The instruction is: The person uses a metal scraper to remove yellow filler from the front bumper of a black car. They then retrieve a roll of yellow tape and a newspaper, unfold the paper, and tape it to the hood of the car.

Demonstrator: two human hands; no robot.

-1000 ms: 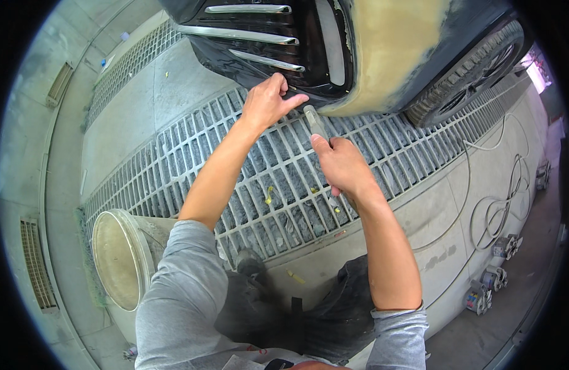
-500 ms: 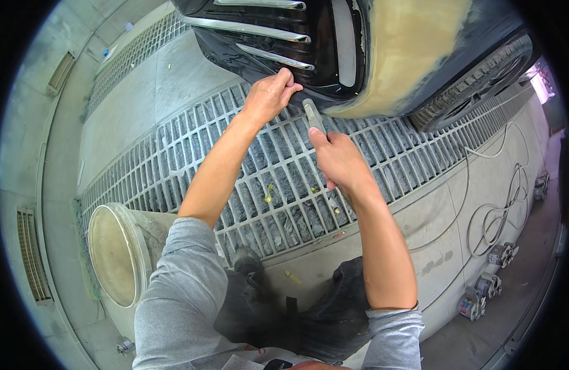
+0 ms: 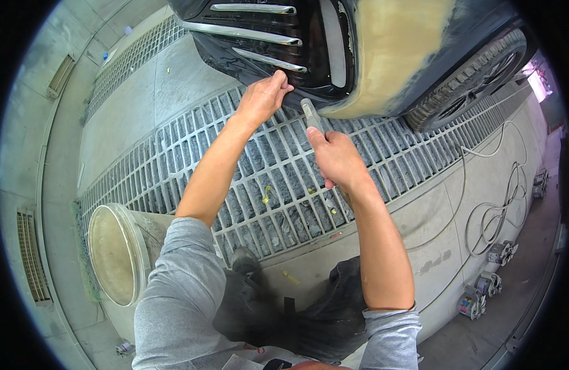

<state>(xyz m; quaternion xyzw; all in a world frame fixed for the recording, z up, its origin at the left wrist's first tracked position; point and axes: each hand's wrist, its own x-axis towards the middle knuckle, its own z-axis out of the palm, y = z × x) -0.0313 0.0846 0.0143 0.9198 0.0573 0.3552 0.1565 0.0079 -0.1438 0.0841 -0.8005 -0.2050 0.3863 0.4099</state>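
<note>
Beside the lower trim of a dark car bumper (image 3: 235, 65) with chrome bars (image 3: 241, 32), my left hand (image 3: 266, 97) is closed, fingers pinched at the edge; what they hold, if anything, is too small to make out. My right hand (image 3: 334, 157) grips a grey hand tool (image 3: 311, 116), its rounded tip just under the black bumper edge, right of my left fingers. A patch of beige filler (image 3: 395, 43), feathered into dark paint, covers the panel to the right of both hands.
A wheel (image 3: 463, 80) stands over a long metal floor grate (image 3: 192, 154). A pale bucket (image 3: 121, 253) sits beside my left arm. A coiled hose (image 3: 500, 209) lies on the concrete at right, near several small metal devices (image 3: 473, 302). Another grate (image 3: 124, 68) runs at far left.
My left thumb, stretched out a second ago, is now drawn in against the fingers. My right hand and the tool have shifted slightly up and to the left.
</note>
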